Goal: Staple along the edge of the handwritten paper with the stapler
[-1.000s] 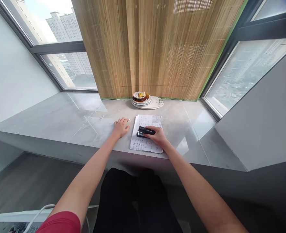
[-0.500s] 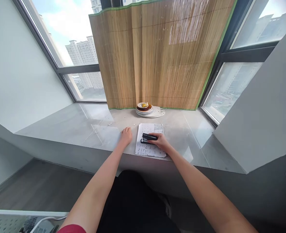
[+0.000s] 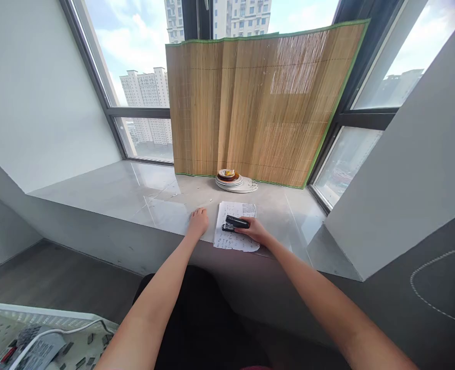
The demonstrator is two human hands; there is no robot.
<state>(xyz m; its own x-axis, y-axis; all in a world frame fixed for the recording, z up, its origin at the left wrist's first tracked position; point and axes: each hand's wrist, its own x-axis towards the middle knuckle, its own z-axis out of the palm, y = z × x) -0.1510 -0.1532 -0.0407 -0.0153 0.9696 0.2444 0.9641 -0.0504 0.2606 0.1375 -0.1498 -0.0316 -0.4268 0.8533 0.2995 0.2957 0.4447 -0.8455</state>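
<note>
Our right hand (image 3: 255, 229) has its fingers closed around the black stapler (image 3: 238, 222), over the written paper (image 3: 224, 242). We cannot tell if the stapler touches it. Beside it, the fingers of our left hand (image 3: 198, 221) have just curled together on the sill (image 3: 96, 187), so, we judge, they do not steady the paper. Beyond all fingers, plates (image 3: 223, 183) are stacked.

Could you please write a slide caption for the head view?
Right hand holding a black stapler over handwritten paper; left hand resting on the sill.
</note>
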